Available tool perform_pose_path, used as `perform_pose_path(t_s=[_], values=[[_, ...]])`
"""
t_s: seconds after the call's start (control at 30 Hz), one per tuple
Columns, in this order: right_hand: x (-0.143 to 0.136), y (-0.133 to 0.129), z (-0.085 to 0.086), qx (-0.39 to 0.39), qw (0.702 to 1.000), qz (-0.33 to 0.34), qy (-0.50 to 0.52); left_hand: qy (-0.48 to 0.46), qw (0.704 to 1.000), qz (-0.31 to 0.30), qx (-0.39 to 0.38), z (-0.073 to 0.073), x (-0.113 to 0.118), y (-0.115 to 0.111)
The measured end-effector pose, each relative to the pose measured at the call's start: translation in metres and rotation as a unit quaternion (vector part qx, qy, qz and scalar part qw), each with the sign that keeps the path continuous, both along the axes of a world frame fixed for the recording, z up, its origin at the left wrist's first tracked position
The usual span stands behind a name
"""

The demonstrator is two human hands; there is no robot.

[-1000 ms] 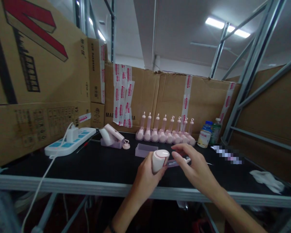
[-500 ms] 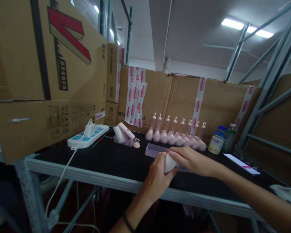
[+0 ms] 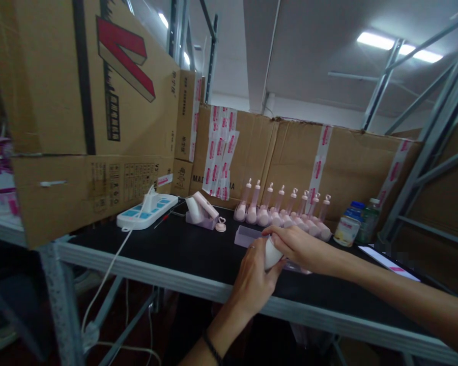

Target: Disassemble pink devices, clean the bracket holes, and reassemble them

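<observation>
Both hands meet around a smooth white rounded piece (image 3: pixel 272 253) above the table. My left hand (image 3: pixel 255 277) wraps it from the near left side, and my right hand (image 3: pixel 298 246) grips it from above and the right. The fingers cover much of it, so its full shape is hidden. Just behind the hands lies a purple translucent tray (image 3: pixel 246 236). Part of a clear pinkish plastic piece (image 3: pixel 295 266) shows under the right hand. Farther left, a similar purple tray (image 3: pixel 201 220) holds a white piece and a pink piece, beside a small pink cap with a heart-shaped loop (image 3: pixel 221 224).
Several pink devices with clear tubes (image 3: pixel 286 216) stand in a row along the back. A blue-capped bottle (image 3: pixel 349 223), a green bottle (image 3: pixel 369 221) and a phone (image 3: pixel 387 262) lie to the right. A white power strip (image 3: pixel 147 212) sits left; cardboard (image 3: pixel 290 152) walls the table.
The view has shifted slightly, so the whole scene appears farther right. Both hands keep their hold on the white piece, with little visible change in grip.
</observation>
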State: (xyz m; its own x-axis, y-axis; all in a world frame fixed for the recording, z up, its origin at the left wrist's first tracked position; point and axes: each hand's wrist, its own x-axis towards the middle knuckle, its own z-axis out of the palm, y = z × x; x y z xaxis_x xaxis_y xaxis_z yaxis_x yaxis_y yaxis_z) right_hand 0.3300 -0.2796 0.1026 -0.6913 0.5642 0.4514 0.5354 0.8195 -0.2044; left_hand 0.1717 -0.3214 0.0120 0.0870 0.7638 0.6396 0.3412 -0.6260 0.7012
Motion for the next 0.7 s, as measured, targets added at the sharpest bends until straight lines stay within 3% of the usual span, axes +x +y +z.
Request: perform_pose_path(t_s=[0.17,0.43,0.7], values=[[-0.007,-0.008,0.003,-0.033,0.999,-0.018,-0.002,-0.006,1.0,0.007,-0.004,0.0,-0.002,0.002],[-0.004,-0.019,0.011,-0.156,0.985,0.057,0.049,-0.032,0.999,-0.03,-0.029,0.001,-0.007,0.005],[0.003,-0.014,0.022,-0.095,0.994,0.059,0.014,0.0,1.0,-0.01,-0.024,-0.003,-0.003,0.006]])
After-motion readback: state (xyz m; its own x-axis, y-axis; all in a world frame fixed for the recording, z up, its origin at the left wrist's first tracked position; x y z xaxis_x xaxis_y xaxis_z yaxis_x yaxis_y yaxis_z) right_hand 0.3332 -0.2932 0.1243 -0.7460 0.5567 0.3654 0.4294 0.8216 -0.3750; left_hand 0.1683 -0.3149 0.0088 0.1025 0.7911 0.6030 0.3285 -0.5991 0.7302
